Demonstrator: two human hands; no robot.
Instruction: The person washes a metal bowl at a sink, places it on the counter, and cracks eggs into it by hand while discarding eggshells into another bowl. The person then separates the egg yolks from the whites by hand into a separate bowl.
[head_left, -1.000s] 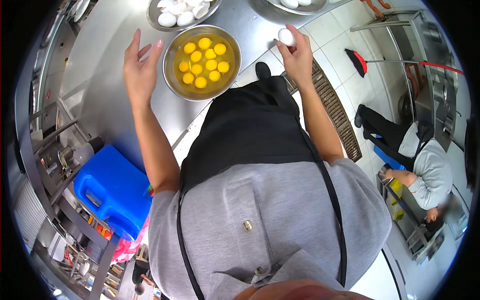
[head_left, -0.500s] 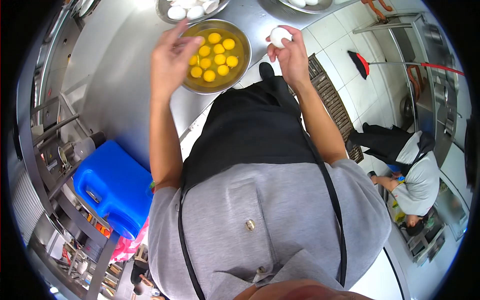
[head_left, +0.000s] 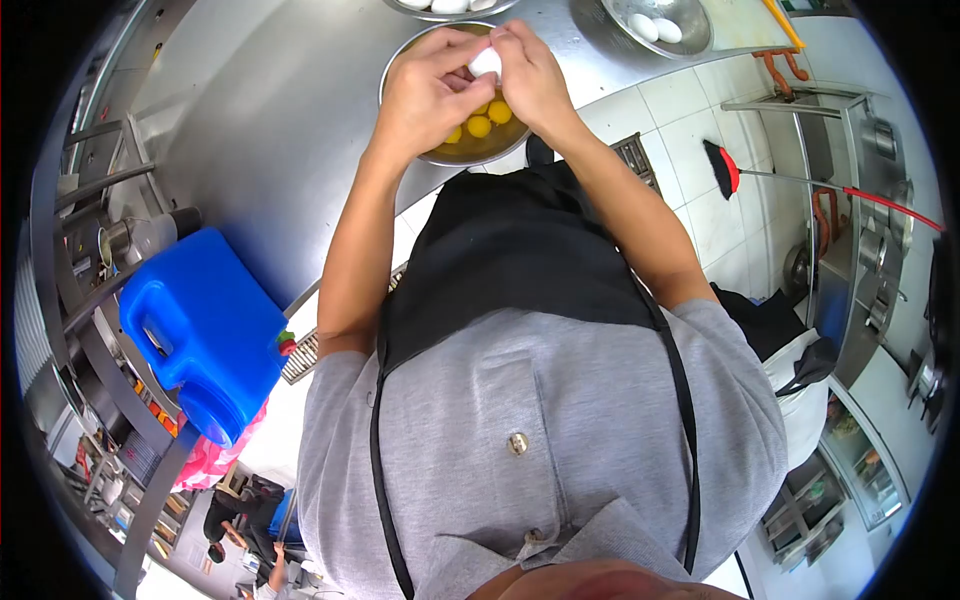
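Observation:
Over a metal bowl of cracked eggs, both hands hold one white egg between them. My left hand has its fingers on the egg's left side, and my right hand grips it from the right. Several yellow yolks show below the hands; the rest of the bowl's contents is hidden by them. Beyond it, at the top edge, a second bowl holds white shells or eggs. Two whole white eggs lie in a metal bowl at the upper right.
A steel table lies under the bowls. A large blue jug stands at the left. On the tiled floor at the right are a red and black broom and a grate. A person is at the right; others are at the lower left.
The right hand has brought the egg left over the bowl, and the left hand has moved right and closed on it too. The view has shifted, and the person at the right is now partly hidden.

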